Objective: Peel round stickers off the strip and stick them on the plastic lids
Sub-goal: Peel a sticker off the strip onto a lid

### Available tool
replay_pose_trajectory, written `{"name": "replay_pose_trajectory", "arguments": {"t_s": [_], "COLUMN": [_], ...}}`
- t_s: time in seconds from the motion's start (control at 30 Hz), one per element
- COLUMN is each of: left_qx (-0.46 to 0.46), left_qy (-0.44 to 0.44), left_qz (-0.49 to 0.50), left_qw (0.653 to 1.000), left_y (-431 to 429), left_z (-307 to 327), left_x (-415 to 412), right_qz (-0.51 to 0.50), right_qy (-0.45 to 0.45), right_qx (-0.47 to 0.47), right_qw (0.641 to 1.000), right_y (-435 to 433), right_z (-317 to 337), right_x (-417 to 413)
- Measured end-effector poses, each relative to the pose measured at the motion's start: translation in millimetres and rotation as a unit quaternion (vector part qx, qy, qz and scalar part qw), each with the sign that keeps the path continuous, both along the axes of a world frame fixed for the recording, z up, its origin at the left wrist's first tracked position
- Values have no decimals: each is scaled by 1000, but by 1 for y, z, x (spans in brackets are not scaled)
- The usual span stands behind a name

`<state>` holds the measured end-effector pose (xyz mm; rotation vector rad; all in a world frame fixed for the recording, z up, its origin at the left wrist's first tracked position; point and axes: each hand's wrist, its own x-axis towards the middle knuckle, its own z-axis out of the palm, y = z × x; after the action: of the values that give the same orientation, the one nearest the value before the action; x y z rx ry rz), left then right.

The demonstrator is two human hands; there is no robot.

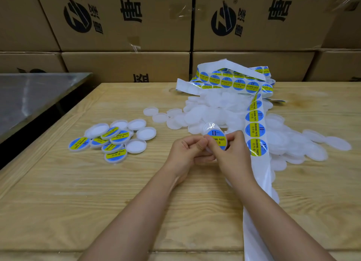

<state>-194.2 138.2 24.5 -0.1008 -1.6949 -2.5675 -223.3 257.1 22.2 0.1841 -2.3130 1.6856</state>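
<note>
Both hands met low over the wooden table [97, 202]: left hand [186, 151] and right hand [233, 155] each pinched one clear plastic lid [211, 127], its blue-and-yellow round sticker [217, 138] facing up. Just right ran the sticker strip [256, 131]; off left lay labelled lids [109, 143]; beyond, plain lids [211, 108] heaped, then cardboard cartons [125, 26].

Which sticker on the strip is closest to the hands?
The last sticker on the strip, just beside the right hand; every other sticker sits farther up the strip.
</note>
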Motion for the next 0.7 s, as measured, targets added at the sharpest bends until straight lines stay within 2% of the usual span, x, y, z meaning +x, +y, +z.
{"name": "replay_pose_trajectory", "arguments": {"t_s": [0.23, 0.57, 0.7], "left_qx": [16, 97, 123], "left_qy": [-5, -52, -49], "left_qz": [-14, 30, 15], "left_qw": [1000, 994, 991], "left_y": [4, -2, -5], "left_z": [3, -2, -1], "left_x": [1, -4, -3], "right_qz": [-54, 65, 70], "right_qy": [77, 46, 52], "right_qx": [-24, 2, 5], "right_qw": [995, 997, 996], "right_y": [8, 3, -1], "right_z": [8, 5, 8], "right_x": [-1, 2, 7]}}
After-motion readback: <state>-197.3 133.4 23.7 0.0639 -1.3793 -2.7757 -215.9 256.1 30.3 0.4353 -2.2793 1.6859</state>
